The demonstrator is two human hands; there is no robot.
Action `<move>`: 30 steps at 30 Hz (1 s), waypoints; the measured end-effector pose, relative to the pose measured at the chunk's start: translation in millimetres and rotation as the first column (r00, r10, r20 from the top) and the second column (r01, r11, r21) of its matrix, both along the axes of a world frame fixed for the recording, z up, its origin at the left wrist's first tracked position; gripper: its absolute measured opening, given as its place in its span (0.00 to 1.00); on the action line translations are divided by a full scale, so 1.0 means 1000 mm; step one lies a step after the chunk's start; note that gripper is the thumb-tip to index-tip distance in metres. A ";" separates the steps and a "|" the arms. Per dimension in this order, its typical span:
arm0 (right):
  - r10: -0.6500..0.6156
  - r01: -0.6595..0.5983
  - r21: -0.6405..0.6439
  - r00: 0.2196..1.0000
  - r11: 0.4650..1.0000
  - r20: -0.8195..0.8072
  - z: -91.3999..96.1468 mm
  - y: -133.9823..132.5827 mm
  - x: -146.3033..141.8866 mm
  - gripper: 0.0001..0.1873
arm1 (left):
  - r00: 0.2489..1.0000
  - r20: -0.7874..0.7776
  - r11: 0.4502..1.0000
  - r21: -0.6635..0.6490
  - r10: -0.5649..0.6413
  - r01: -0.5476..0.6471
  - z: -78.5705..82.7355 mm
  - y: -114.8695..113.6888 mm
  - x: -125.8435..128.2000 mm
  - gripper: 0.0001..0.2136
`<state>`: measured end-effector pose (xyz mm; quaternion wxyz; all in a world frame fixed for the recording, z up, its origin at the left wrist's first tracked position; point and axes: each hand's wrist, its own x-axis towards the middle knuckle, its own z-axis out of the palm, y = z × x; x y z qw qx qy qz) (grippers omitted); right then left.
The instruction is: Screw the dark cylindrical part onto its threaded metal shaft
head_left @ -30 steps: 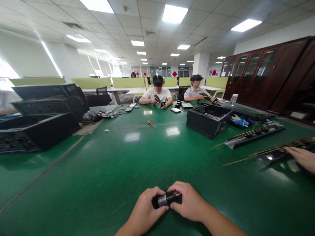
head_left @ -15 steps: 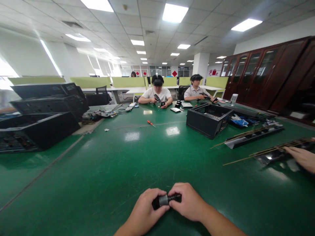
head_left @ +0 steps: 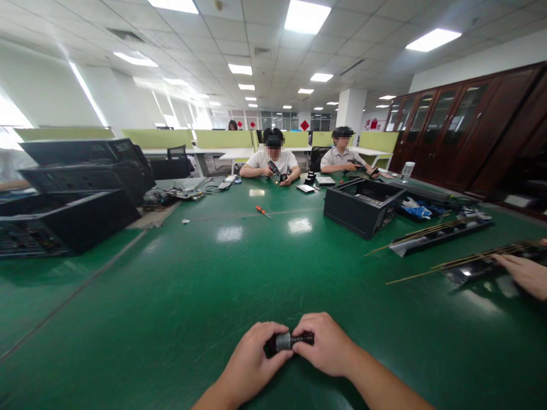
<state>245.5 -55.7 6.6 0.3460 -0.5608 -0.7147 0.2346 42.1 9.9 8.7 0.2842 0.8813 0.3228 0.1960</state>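
Observation:
Close to the table's near edge, my two hands hold a small dark cylindrical part with a grey metal collar (head_left: 282, 341). My left hand (head_left: 253, 356) is wrapped round its thick end, thumb and fingertips at the collar. On the other side, the thumb and fingers of my right hand (head_left: 327, 344) pinch a narrower dark ribbed section (head_left: 302, 338). The part lies roughly level, its axis running left to right. Its two ends are partly hidden by my palms, and I cannot make out its exact kind.
An orange screwdriver (head_left: 261, 211) lies mid-table. Dark computer cases stand at left (head_left: 85, 222) and right (head_left: 356, 210). Thin rods lie on metal channels (head_left: 440, 236) at right, near another person's hand (head_left: 521, 273). Two people sit opposite, one with a power drill (head_left: 274, 168).
The view has shifted very slightly. My hands keep the same grip on the dark cylindrical part, with only a tiny movement of the right fingers.

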 end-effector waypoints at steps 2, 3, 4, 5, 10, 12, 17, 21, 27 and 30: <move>-0.003 0.003 -0.006 1.000 1.000 0.006 0.002 0.000 0.001 0.06 | 1.000 0.008 1.000 0.011 -0.001 0.001 -0.001 0.000 -0.001 0.12; -0.005 0.006 -0.008 1.000 1.000 0.009 0.003 0.000 0.001 0.06 | 1.000 0.013 1.000 0.016 -0.002 0.002 -0.002 0.000 -0.001 0.12; -0.007 0.007 -0.009 1.000 1.000 0.013 0.004 0.000 0.001 0.06 | 1.000 0.017 1.000 0.021 -0.004 0.003 -0.002 0.000 -0.001 0.12; -0.007 0.007 -0.010 1.000 1.000 0.016 0.005 0.000 0.001 0.05 | 1.000 0.020 1.000 0.025 -0.004 0.004 -0.002 0.000 -0.002 0.12; -0.010 0.010 -0.015 1.000 1.000 0.019 0.006 0.000 0.001 0.05 | 1.000 0.020 1.000 0.027 0.003 -0.003 -0.001 0.000 -0.002 0.12; -0.014 0.015 -0.019 1.000 1.000 0.018 0.006 0.000 0.001 0.05 | 1.000 0.017 1.000 0.024 0.002 -0.002 -0.001 0.000 -0.002 0.13; -0.016 0.017 -0.017 1.000 1.000 0.016 0.005 0.001 0.000 0.05 | 1.000 0.017 1.000 0.020 0.006 -0.006 -0.003 0.001 -0.002 0.13; -0.027 0.027 -0.007 1.000 1.000 0.002 0.003 0.001 0.000 0.05 | 1.000 0.018 1.000 0.014 0.018 -0.018 -0.003 0.001 -0.002 0.13; -0.035 0.035 -0.007 0.999 0.999 -0.007 0.003 0.001 -0.001 0.05 | 1.000 0.019 1.000 0.016 0.021 -0.022 0.000 0.001 -0.001 0.12; -0.037 0.037 -0.011 0.999 0.999 0.002 0.004 0.001 -0.001 0.04 | 1.000 0.021 1.000 0.011 0.024 -0.024 0.000 0.001 -0.001 0.12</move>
